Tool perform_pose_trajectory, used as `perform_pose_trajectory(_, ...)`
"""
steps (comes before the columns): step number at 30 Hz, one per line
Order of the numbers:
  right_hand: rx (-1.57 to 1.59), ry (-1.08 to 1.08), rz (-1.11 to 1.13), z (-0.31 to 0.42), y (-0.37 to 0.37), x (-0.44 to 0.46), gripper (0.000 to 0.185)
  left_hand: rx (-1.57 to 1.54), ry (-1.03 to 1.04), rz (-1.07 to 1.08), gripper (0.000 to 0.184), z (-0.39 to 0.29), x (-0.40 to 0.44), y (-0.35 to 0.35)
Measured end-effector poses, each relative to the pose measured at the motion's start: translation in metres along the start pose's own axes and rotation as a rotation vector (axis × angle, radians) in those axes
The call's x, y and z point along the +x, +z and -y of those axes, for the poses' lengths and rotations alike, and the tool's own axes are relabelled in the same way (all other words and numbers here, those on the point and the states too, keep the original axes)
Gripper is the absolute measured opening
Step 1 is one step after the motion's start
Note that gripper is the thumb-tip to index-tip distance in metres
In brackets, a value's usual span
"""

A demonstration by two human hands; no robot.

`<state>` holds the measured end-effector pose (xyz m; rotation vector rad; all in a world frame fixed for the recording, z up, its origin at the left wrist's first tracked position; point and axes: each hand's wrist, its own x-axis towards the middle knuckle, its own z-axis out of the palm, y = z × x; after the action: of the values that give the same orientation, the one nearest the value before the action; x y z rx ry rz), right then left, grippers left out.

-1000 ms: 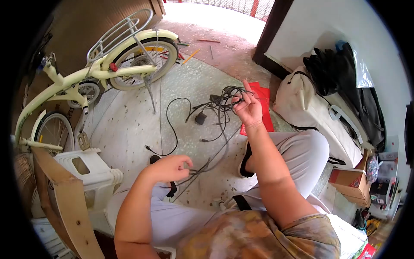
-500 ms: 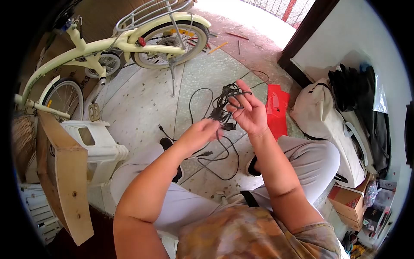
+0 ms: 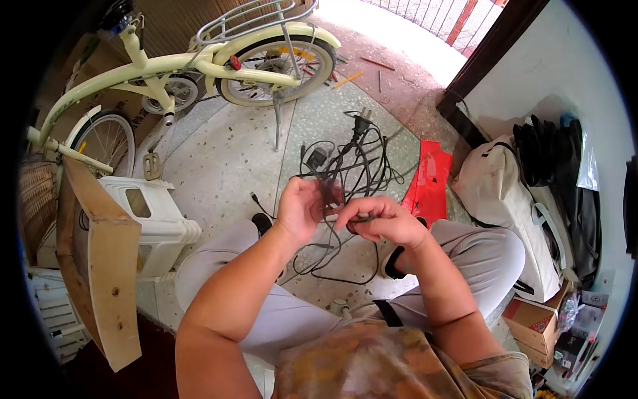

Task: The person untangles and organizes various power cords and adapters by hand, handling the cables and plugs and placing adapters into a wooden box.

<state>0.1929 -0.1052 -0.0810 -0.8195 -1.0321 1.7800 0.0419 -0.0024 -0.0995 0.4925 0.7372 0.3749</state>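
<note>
A tangle of thin black cables (image 3: pixel 367 169) hangs or lies just beyond my hands over the tiled floor. At its far end a black two-pin plug (image 3: pixel 361 124) points away from me, and a small dark adapter-like block (image 3: pixel 316 158) sits at its left. My left hand (image 3: pixel 297 209) is curled at the near end of the tangle, fingers closed around strands and partly blurred. Close on its right, my right hand (image 3: pixel 385 223) is closed with thumb and fingers on a cable strand. More cable loops down between my feet.
A cream bicycle (image 3: pixel 193 66) stands at upper left. White plastic stool (image 3: pixel 156 223) and wooden board (image 3: pixel 114 292) are at left. Right of the cables lies a red sheet (image 3: pixel 428 179). A white bag (image 3: pixel 498 199) and cardboard box (image 3: pixel 531 326) line the right wall. Pencil-like sticks lie near the doorway.
Both hands have come nearer my body, the right one dropping from above the bundle to beside the left. The cable bundle has spread out, and its plug now shows at the far end.
</note>
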Motion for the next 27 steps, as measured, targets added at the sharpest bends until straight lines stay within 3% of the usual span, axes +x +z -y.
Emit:
perform_pose_trajectory(2, -0.043, 0.043, 0.018, 0.002, 0.003, -0.003, 0.025, 0.022, -0.031, -0.009, 0.036, -0.003, -0.003, 0.004)
perform_pose_trajectory(4, -0.427, -0.079, 0.13, 0.0, 0.007, -0.003, 0.027, 0.2, 0.027, 0.001, 0.034, 0.004, 0.003, 0.0)
perform_pose_trajectory(6, -0.418, 0.048, 0.165, 0.01, 0.006, -0.009, 0.033, 0.153, 0.081, -0.03, 0.028, 0.009, 0.005, -0.001)
perform_pose_trajectory(8, -0.668, -0.104, 0.181, 0.015, 0.001, -0.013, 0.037, 0.19, 0.162, 0.005, 0.02, 0.009, 0.007, -0.002)
perform_pose_trajectory(10, -0.604, -0.11, 0.267, 0.024, -0.004, -0.018, 0.045, 0.172, 0.186, -0.014, 0.017, 0.009, 0.002, 0.004)
perform_pose_trajectory(12, -0.445, 0.041, 0.118, 0.038, 0.0, -0.031, 0.051, 0.247, 0.239, -0.055, 0.015, 0.01, 0.001, 0.005)
perform_pose_trajectory(14, -0.399, 0.034, 0.14, 0.037, -0.008, -0.041, 0.053, 0.247, 0.248, -0.042, 0.013, 0.009, 0.002, 0.002)
perform_pose_trajectory(16, -0.074, 0.116, -0.01, 0.034, -0.009, -0.056, 0.047, 0.288, 0.291, -0.095, 0.01, 0.007, 0.002, 0.002)
perform_pose_trajectory(18, -0.216, 0.17, -0.065, 0.041, -0.005, -0.064, 0.038, 0.341, 0.297, -0.121, 0.008, 0.008, 0.001, 0.001)
perform_pose_trajectory(20, -0.605, 0.415, 0.051, 0.055, 0.003, -0.07, 0.032, 0.394, 0.297, -0.142, 0.007, 0.009, 0.001, 0.002)
perform_pose_trajectory(21, -0.399, 0.266, 0.012, 0.053, 0.006, -0.073, 0.024, 0.426, 0.319, -0.146, 0.006, 0.01, -0.001, 0.004)
perform_pose_trajectory(22, -0.396, 0.269, 0.003, 0.059, 0.009, -0.072, 0.024, 0.459, 0.341, -0.15, 0.006, 0.012, -0.001, 0.005)
perform_pose_trajectory(24, -0.479, 0.157, -0.384, 0.081, 0.014, -0.061, 0.02, 0.477, 0.355, -0.129, 0.006, 0.015, -0.001, 0.006)
perform_pose_trajectory(25, -0.476, 0.154, -0.393, 0.079, 0.009, -0.054, 0.02, 0.484, 0.37, -0.134, 0.007, 0.017, -0.002, 0.008)
perform_pose_trajectory(27, -1.064, -0.127, -0.675, 0.068, -0.007, -0.037, 0.014, 0.481, 0.386, -0.124, 0.007, 0.017, -0.002, 0.01)
